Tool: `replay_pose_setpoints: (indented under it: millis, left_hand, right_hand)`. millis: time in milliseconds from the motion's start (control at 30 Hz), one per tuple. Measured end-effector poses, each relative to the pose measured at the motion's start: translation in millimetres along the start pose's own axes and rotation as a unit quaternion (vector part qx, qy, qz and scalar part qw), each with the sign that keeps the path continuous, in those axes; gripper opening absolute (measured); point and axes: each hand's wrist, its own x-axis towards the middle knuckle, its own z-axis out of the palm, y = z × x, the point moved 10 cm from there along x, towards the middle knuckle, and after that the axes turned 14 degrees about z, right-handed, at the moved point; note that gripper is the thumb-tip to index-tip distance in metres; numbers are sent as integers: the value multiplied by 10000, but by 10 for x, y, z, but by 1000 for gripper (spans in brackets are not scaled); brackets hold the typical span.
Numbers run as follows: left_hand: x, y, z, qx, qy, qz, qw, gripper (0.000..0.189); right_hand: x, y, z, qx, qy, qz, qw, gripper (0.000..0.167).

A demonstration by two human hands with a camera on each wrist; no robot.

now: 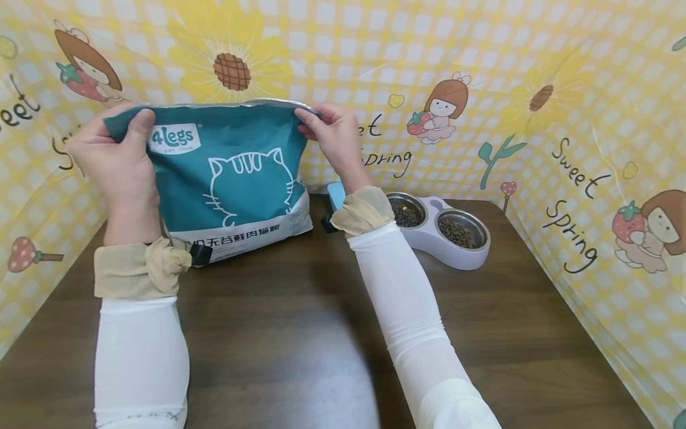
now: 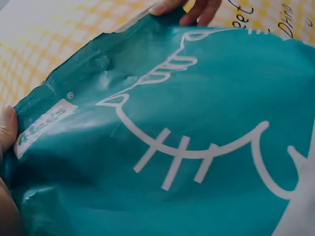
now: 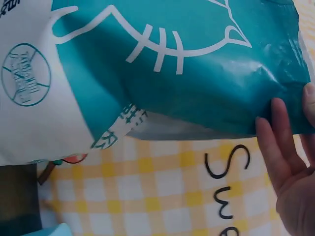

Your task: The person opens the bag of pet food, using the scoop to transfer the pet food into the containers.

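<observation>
A teal and white cat food bag (image 1: pixel 230 179) with a white cat outline stands at the back left of the table, its printed front facing me. My left hand (image 1: pixel 120 167) grips its top left corner, thumb over the front. At the opposite top corner, my right hand (image 1: pixel 340 140) pinches the rim between thumb and fingers. A silvery edge shows along the bag's top, and its inside is hidden. In the right wrist view, two straight fingers of the right hand (image 3: pixel 290 182) lie against the bag's front (image 3: pixel 187 88).
Right of the bag is a white double-bowl stand (image 1: pixel 455 257); brown kibble (image 1: pixel 455 231) lies in both metal bowls. A light blue object (image 1: pixel 336 195) is partly hidden behind the right wrist. Yellow checked cloth (image 1: pixel 546 179) walls the dark wooden table (image 1: pixel 278 333) at back and sides.
</observation>
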Motion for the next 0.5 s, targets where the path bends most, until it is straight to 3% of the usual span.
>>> replay_pose_setpoints:
  millis: [267,500]
  left_hand:
    - [68,5,-258,109,796,-21,9968,17]
    - [117,-12,-369,90,833,57,9965,17]
  right_hand:
    - [-4,40,336,450,-541,-564,9959,19]
    - [-17,127,503,637,-918,-454,9927,22]
